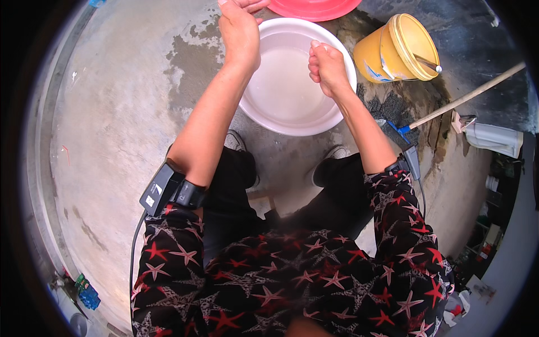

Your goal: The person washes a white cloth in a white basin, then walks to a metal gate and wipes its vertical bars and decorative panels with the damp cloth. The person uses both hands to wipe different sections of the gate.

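Observation:
A white plastic basin [269, 122] holding cloudy water stands on the concrete floor before me. My left hand [240, 31] is raised at the basin's upper left rim, palm turned up and fingers apart, partly cut off by the picture's top edge; I see nothing in it. Over the right side of the water is my right hand [326, 67], its fingers curled into a fist. Whether anything small is inside that fist cannot be seen. Beyond the basin lies a red plastic basin [316, 10], cut off at the top.
A yellow plastic bucket [372, 54] with a wire handle stands tilted in view right of the basin. Below it are a dark mesh-like heap [383, 105] and a blue-headed tool with a wooden handle [467, 94]. A dustpan [492, 137] lies farther right. Wet patches mark the floor.

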A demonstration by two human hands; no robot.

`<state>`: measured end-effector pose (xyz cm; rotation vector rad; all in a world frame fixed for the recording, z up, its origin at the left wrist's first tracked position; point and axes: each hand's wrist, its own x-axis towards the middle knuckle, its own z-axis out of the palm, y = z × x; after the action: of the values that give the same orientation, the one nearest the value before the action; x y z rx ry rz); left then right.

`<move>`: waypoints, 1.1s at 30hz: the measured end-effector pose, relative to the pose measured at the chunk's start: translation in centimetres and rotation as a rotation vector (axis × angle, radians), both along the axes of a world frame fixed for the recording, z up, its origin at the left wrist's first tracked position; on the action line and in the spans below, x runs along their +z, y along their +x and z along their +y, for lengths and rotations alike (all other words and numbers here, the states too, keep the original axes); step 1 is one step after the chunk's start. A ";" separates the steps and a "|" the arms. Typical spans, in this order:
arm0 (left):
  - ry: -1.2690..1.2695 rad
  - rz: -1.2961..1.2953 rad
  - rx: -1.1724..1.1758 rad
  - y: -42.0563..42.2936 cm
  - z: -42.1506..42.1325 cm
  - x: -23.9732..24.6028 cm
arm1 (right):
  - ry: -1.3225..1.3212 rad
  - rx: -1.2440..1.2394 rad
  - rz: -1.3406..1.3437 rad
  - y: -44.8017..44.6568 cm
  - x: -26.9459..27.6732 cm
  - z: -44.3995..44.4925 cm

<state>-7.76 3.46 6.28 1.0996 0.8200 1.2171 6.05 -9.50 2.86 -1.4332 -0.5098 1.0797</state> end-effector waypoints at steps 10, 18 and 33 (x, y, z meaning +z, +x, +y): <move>-0.058 -0.076 0.028 0.0 -0.4 0.8 | -0.215 0.000 -0.149 -0.5 -4.5 0.1; -0.147 -0.130 -0.030 0.1 -0.3 1.0 | -0.275 -0.003 -0.136 -0.9 -6.0 -0.1; -0.236 0.105 -0.296 0.4 -2.5 3.1 | -0.093 -0.034 0.242 0.3 -4.4 -0.4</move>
<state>-7.39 0.96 9.39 1.0542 0.8241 0.8004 6.33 -9.85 -1.51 -1.3635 -0.2644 1.2437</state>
